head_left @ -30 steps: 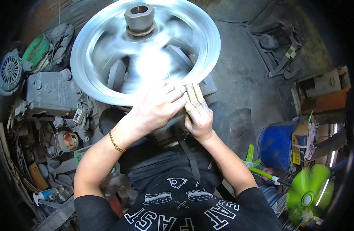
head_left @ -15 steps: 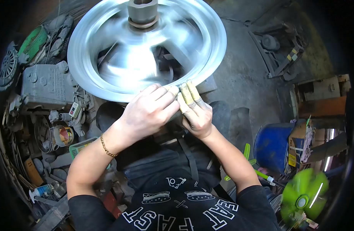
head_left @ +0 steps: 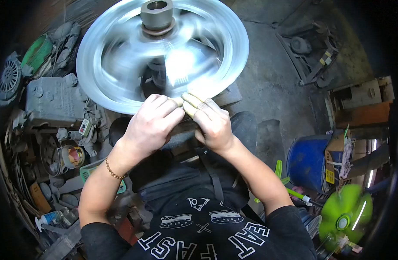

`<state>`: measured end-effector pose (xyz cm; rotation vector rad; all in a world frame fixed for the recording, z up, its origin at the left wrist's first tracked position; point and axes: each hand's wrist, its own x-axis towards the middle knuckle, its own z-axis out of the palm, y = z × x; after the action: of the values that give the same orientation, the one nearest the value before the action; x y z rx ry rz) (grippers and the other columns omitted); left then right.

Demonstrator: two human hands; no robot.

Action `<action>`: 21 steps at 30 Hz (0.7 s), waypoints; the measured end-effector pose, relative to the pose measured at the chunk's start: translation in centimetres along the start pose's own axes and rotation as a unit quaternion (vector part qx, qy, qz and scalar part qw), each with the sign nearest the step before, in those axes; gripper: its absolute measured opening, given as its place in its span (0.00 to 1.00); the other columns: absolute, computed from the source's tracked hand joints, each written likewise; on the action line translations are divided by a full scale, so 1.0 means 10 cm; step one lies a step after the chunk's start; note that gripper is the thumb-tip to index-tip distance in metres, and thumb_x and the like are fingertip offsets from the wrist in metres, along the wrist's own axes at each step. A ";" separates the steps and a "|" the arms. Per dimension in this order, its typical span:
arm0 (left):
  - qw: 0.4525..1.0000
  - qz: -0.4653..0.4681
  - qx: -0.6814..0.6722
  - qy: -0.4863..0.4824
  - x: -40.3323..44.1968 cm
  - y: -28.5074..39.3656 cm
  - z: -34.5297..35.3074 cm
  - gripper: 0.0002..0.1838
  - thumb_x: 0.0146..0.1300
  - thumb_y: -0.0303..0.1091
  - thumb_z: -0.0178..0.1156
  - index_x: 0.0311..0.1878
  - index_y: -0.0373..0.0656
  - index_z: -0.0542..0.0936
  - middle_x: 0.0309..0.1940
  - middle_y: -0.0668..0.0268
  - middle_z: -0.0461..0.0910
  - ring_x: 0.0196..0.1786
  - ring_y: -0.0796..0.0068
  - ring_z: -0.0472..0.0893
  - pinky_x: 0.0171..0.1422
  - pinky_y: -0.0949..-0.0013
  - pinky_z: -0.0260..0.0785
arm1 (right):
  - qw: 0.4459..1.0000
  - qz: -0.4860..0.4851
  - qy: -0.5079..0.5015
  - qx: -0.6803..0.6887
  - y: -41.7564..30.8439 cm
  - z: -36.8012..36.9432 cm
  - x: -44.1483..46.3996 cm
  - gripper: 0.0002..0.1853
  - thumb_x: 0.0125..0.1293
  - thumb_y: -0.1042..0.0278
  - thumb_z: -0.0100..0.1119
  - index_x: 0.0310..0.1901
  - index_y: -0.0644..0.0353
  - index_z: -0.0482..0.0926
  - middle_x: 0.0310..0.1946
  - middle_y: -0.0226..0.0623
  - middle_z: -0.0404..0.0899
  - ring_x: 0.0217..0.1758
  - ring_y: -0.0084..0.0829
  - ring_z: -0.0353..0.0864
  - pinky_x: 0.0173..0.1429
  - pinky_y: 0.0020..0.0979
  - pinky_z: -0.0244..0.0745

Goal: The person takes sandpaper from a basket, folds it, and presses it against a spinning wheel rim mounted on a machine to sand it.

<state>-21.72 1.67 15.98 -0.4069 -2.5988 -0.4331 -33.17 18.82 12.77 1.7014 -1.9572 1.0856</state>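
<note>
Moved: left hand [head_left: 152, 123] and right hand [head_left: 213, 126] shifted leftward.
Hands: fingers curled; held thing, cannot tell.
Wheel [head_left: 90, 73]: beyond hands.

The spoked wheel [head_left: 93, 82] is silvery metal, its rim smooth and glossy. The hex nut [head_left: 157, 15] on its hub looks like duller, brownish-grey metal. The T-shirt [head_left: 186, 242] is matt black cloth. The drum [head_left: 306, 162] looks like blue plastic, scuffed and grimy. The floor [head_left: 268, 65] is rough, matt grey.
</note>
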 end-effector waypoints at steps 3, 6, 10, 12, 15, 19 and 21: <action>1.000 -0.003 0.002 -0.019 0.00 0.01 -0.04 0.12 0.51 0.25 0.60 0.41 0.37 0.78 0.38 0.59 0.78 0.43 0.59 0.78 0.53 0.60 0.71 | 1.000 0.013 0.001 -0.002 -0.03 0.03 0.00 0.18 0.49 0.83 0.58 0.45 0.69 0.82 0.50 0.49 0.85 0.57 0.49 0.85 0.59 0.42 0.82; 1.000 -0.004 0.003 -0.020 0.02 0.00 -0.04 0.12 0.51 0.25 0.60 0.41 0.38 0.78 0.37 0.60 0.77 0.42 0.59 0.78 0.52 0.60 0.71 | 0.999 0.038 0.011 0.000 -0.06 0.05 -0.02 0.18 0.50 0.84 0.58 0.46 0.68 0.82 0.51 0.48 0.85 0.58 0.49 0.85 0.59 0.42 0.82; 1.000 0.008 -0.002 -0.011 0.05 0.01 0.00 0.12 0.50 0.24 0.60 0.40 0.38 0.77 0.37 0.59 0.77 0.42 0.59 0.78 0.51 0.60 0.70 | 0.999 0.040 0.028 -0.012 -0.05 0.05 -0.07 0.19 0.49 0.84 0.59 0.47 0.67 0.83 0.51 0.48 0.85 0.59 0.49 0.84 0.58 0.42 0.83; 1.000 0.010 -0.004 -0.019 0.07 0.02 0.02 0.12 0.50 0.24 0.61 0.40 0.37 0.77 0.38 0.59 0.77 0.42 0.59 0.78 0.52 0.60 0.71 | 0.998 0.052 0.041 -0.012 -0.06 0.03 -0.09 0.20 0.49 0.85 0.59 0.47 0.67 0.83 0.51 0.48 0.85 0.60 0.49 0.84 0.60 0.43 0.82; 0.999 0.025 -0.018 -0.008 0.12 0.01 0.08 0.13 0.48 0.23 0.62 0.40 0.37 0.77 0.39 0.59 0.78 0.43 0.58 0.78 0.52 0.60 0.71 | 0.997 0.062 0.053 -0.012 -0.04 0.02 -0.14 0.20 0.48 0.86 0.59 0.47 0.68 0.83 0.52 0.48 0.85 0.61 0.50 0.83 0.63 0.44 0.80; 0.999 0.019 -0.034 -0.002 0.18 0.02 0.14 0.14 0.46 0.23 0.62 0.40 0.37 0.77 0.41 0.58 0.79 0.46 0.58 0.80 0.54 0.59 0.72 | 0.994 0.074 0.083 -0.007 0.01 0.02 -0.18 0.21 0.48 0.87 0.60 0.47 0.68 0.83 0.52 0.48 0.85 0.62 0.50 0.83 0.65 0.44 0.79; 0.999 0.029 -0.027 -0.006 0.22 0.03 0.17 0.13 0.46 0.23 0.62 0.39 0.37 0.77 0.41 0.59 0.79 0.45 0.58 0.80 0.54 0.59 0.72 | 0.993 0.072 0.096 -0.013 0.04 0.02 -0.22 0.21 0.47 0.88 0.60 0.47 0.67 0.83 0.52 0.48 0.85 0.62 0.50 0.83 0.65 0.44 0.79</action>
<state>-24.16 3.01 15.75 -0.5031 -2.5853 -0.4838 -32.99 20.18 11.03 1.4030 -1.9843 1.2204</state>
